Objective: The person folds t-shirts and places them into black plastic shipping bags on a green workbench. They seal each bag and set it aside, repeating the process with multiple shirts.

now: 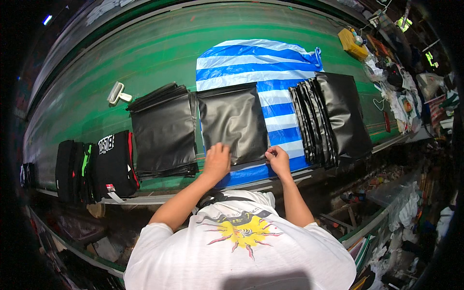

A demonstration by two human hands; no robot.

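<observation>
A black plastic bag point(232, 123), glossy and creased, lies flat in front of me on a blue-and-white striped plastic sheet point(282, 119). The fingers of my left hand point(217, 161) rest on its lower left part, slightly blurred; whether they grip it cannot be told. At the bag's lower right corner, my right hand point(279, 161) has thumb and forefinger pinched together on the edge. Left of this bag is a thick stack of black plastic bags point(163, 134). To the right, more black bags point(344, 116) lie in an overlapping row, partly on the striped sheet.
A long green table point(159, 47) carries everything. Folded black garments point(115, 163) stand in a row at the left front. A white lint roller point(119, 93) lies behind the bag stack. At the right end sit a yellow block-like object point(352, 44) and clutter.
</observation>
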